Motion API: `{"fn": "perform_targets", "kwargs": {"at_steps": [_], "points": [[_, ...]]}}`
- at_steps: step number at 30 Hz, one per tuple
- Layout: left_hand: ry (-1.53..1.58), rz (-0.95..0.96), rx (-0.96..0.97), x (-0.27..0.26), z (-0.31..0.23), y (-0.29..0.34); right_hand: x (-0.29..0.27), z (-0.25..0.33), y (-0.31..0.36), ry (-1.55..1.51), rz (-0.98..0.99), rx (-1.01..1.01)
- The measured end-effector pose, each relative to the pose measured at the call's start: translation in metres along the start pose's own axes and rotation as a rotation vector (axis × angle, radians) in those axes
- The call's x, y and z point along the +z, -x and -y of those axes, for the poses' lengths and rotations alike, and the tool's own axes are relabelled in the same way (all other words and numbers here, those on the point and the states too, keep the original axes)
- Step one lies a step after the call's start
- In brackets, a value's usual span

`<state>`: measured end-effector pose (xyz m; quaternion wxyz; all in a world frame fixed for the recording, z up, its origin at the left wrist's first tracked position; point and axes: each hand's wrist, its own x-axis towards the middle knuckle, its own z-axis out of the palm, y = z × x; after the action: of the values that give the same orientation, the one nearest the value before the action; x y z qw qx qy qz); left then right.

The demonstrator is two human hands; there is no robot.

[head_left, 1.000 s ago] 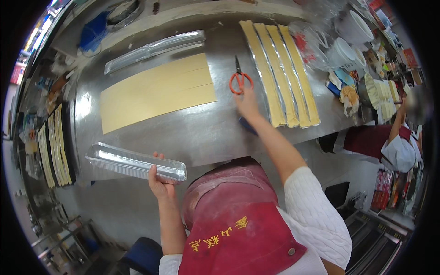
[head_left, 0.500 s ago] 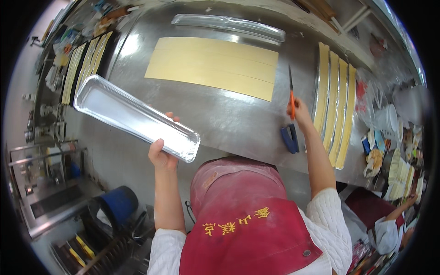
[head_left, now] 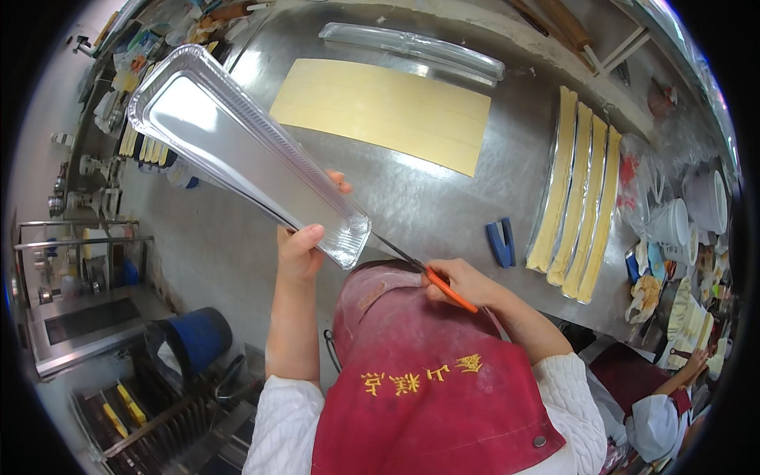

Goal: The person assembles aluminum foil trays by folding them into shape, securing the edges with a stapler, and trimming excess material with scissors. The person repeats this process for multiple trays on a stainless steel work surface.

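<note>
Scissors [head_left: 437, 280] have moved from frame right to centre, just beside the tray [head_left: 245, 154]; the right hand [head_left: 465, 285] grips them, the left hand [head_left: 298, 252] pinches the tray's near end, apparently for steadiness.

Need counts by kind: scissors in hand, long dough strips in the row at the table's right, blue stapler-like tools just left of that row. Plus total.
Orange-handled scissors: 1
Long dough strips: 4
Blue stapler-like tool: 1
Total: 6
</note>
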<state>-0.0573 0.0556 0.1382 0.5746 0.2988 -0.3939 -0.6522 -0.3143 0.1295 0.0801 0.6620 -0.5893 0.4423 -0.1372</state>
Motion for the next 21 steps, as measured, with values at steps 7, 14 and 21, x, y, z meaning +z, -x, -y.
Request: {"fn": "perform_targets", "kwargs": {"at_steps": [7,14,21], "points": [[-0.081,0.066,-0.013,0.012,0.007,0.008,0.001,0.006,0.001,0.056,0.033,-0.029],[-0.138,0.041,0.007,0.015,0.010,0.013,-0.001,0.009,0.000,0.136,0.072,-0.003],[-0.133,0.055,0.014,0.018,0.012,0.013,-0.004,0.007,0.002,0.136,0.063,0.002]]}}
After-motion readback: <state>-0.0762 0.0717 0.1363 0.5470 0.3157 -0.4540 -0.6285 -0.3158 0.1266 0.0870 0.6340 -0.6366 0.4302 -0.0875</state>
